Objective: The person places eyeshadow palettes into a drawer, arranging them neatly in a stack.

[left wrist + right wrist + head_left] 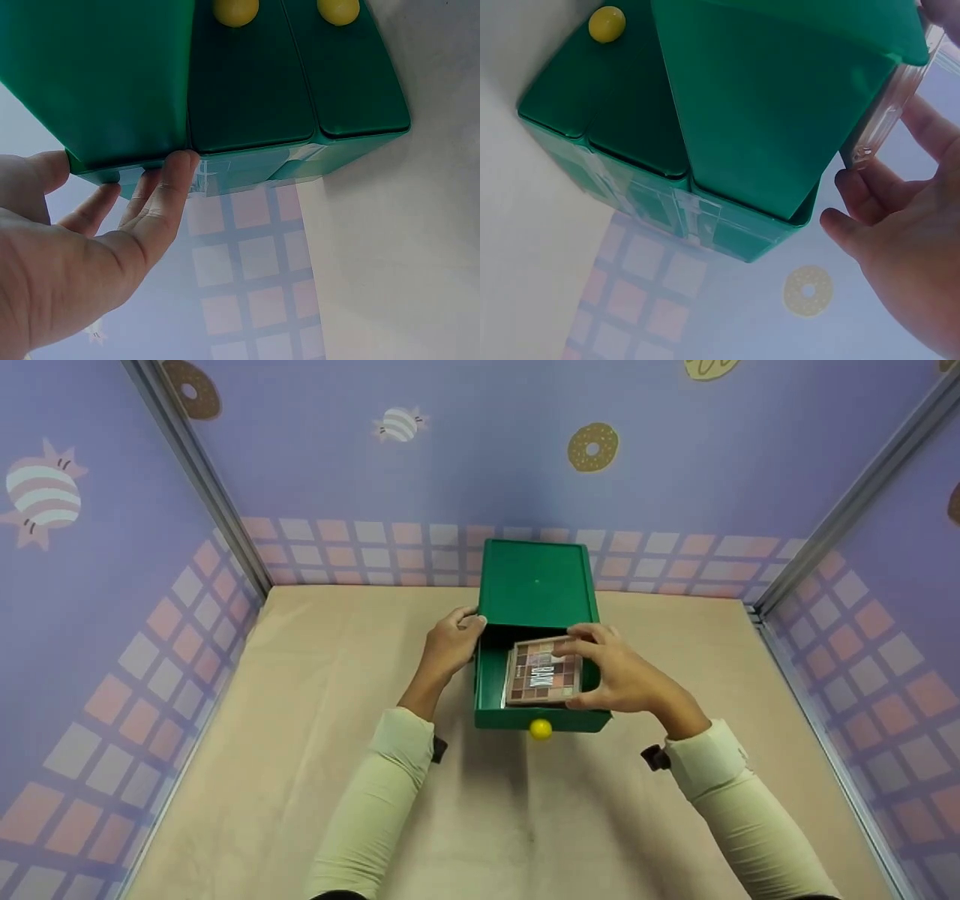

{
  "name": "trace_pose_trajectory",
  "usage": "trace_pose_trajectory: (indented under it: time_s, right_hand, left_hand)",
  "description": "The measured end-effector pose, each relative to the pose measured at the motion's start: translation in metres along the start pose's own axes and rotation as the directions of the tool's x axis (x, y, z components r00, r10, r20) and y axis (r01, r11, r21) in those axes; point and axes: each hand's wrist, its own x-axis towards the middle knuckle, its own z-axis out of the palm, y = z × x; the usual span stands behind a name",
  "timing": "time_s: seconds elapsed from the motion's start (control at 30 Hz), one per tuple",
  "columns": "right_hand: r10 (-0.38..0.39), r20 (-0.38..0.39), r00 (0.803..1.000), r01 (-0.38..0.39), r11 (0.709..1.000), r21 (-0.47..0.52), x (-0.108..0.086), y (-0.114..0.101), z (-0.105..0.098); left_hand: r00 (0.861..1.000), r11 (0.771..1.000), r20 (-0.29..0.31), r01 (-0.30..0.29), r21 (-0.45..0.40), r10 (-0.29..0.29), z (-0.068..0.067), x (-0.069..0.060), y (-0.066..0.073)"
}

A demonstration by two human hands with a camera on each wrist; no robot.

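A green drawer cabinet (536,585) stands against the back wall, its top drawer (491,679) pulled out by a yellow round knob (541,729). An eyeshadow palette (534,679) with many colour squares and white lettering lies tilted in this drawer, its right side raised. My right hand (626,671) pinches the palette, fingers at the far edge and thumb at the near edge; the right wrist view shows the palette's clear edge (889,116) above the drawer wall. My left hand (450,645) rests its fingers and thumb against the cabinet's left side, near the front edge.
Below the pulled-out drawer are two lower drawers (251,90) with yellow knobs, both closed. The cabinet's sides look transparent in places. A cream cloth (337,675) covers the table. Patterned walls (487,450) with metal corner posts (217,510) enclose the back and both sides.
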Motion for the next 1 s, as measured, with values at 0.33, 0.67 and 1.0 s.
trace_pose_trajectory:
  time_s: [0.33, 0.67, 1.0]
  right_hand:
    - [-0.015, -0.003, 1.000, 0.015, 1.000, 0.023, -0.007, 0.003, -0.001]
    - [0.029, -0.155, 0.988, -0.022, 0.999, 0.044, -0.015, -0.008, -0.003]
    - [0.038, -0.365, 0.930, -0.029, 0.999, 0.030, -0.029, -0.035, 0.010]
  left_hand:
    - [1.000, 0.999, 0.024, 0.007, -0.044, -0.006, 0.000, 0.000, 0.000]
    - [1.000, 0.999, 0.008, 0.014, -0.052, -0.013, 0.001, 0.000, 0.001]
    - [1.000, 0.999, 0.015, 0.020, -0.049, -0.019, 0.001, 0.001, 0.001]
